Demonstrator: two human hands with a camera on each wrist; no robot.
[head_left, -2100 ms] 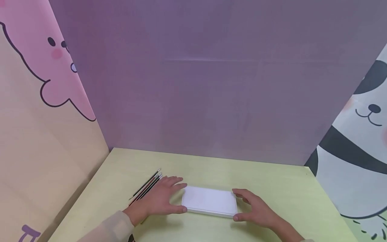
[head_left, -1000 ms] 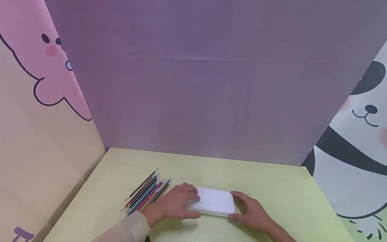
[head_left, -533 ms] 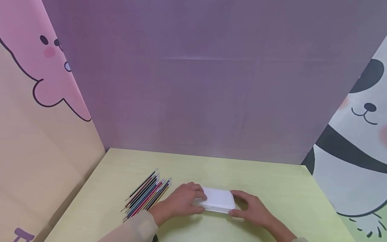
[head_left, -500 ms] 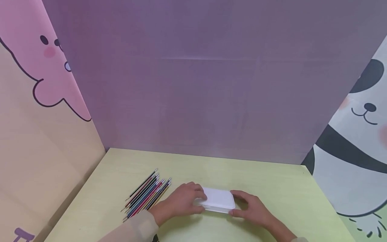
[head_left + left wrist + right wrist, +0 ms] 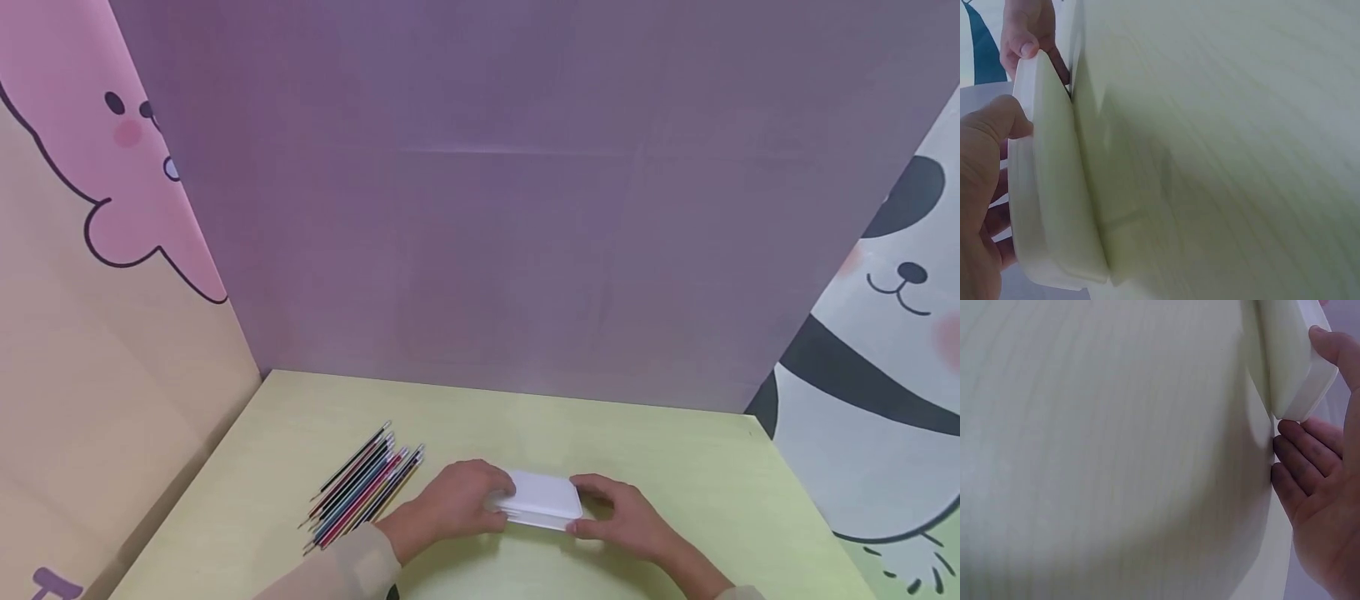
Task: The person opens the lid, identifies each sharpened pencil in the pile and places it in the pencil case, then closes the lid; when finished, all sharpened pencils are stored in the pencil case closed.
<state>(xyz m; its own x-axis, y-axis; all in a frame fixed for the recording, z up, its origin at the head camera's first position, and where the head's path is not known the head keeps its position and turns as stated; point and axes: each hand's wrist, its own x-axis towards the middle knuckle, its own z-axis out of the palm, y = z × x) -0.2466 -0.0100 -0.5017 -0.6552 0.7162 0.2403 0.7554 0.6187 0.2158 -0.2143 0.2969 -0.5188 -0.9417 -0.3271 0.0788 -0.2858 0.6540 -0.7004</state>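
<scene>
At 1 table (image 5: 705, 467) — 2 hands (image 5: 467, 500) (image 5: 628, 521) hold 1 box (image 5: 543, 497).

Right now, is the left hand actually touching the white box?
Touching. The left wrist view shows the left hand with its thumb against the side of the white box, no gap between.

White rectangular box (image 5: 542, 497) (round-cornered), long side crosswise between left hand (image 5: 467, 498) and right hand (image 5: 624, 518).

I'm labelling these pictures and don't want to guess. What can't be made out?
White box, head view: left end hidden by the left hand; inside hidden by its top.
Pencils, head view: exact count; too small and crowded.
Dark thing beside the sleeve, head view: cut off by the bottom edge.
</scene>
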